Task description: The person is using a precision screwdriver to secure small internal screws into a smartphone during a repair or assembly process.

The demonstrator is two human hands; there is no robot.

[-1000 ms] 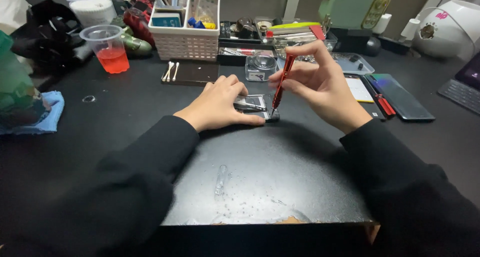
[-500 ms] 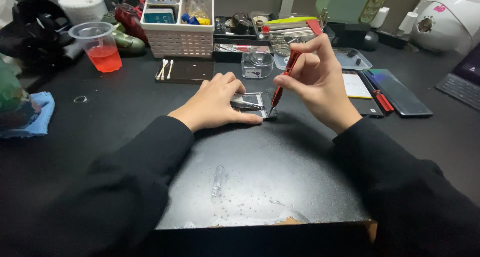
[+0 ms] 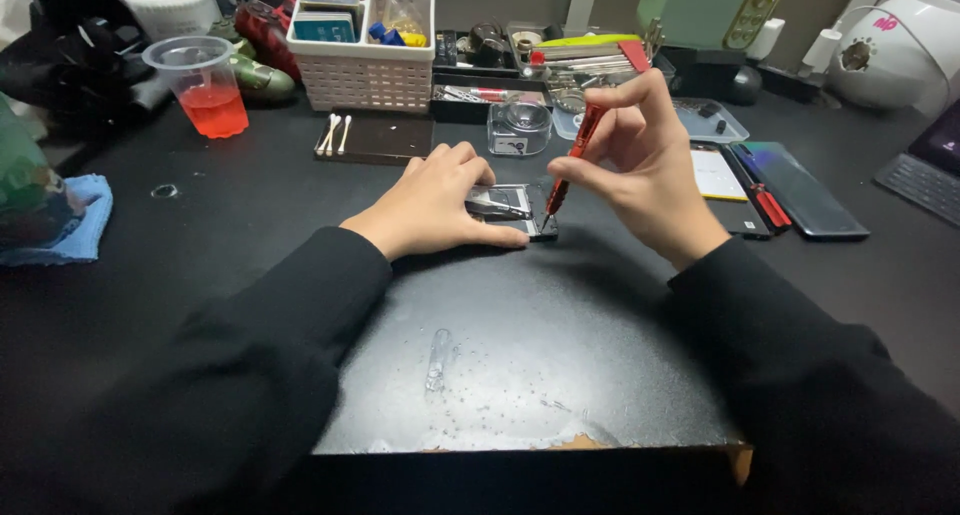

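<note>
A small dark electronic device (image 3: 520, 212) with a silver frame lies flat on the black work mat (image 3: 520, 355). My left hand (image 3: 435, 203) rests palm down over its left part and holds it still. My right hand (image 3: 640, 165) pinches a thin red screwdriver (image 3: 572, 165), held nearly upright, with its tip touching the device's right edge. Both sleeves are black.
A white basket (image 3: 365, 60) of tools, a clear cup of red liquid (image 3: 205, 85), cotton swabs (image 3: 335, 135), a small glass jar (image 3: 520, 127) and a parts tray stand behind. A dark phone (image 3: 795, 190) and red tool (image 3: 768, 205) lie right. A blue cloth (image 3: 70, 225) sits left.
The camera has tilted slightly, so the scene sits a bit lower. Both hands stay on the device and screwdriver, with only small shifts of the right fingers.
</note>
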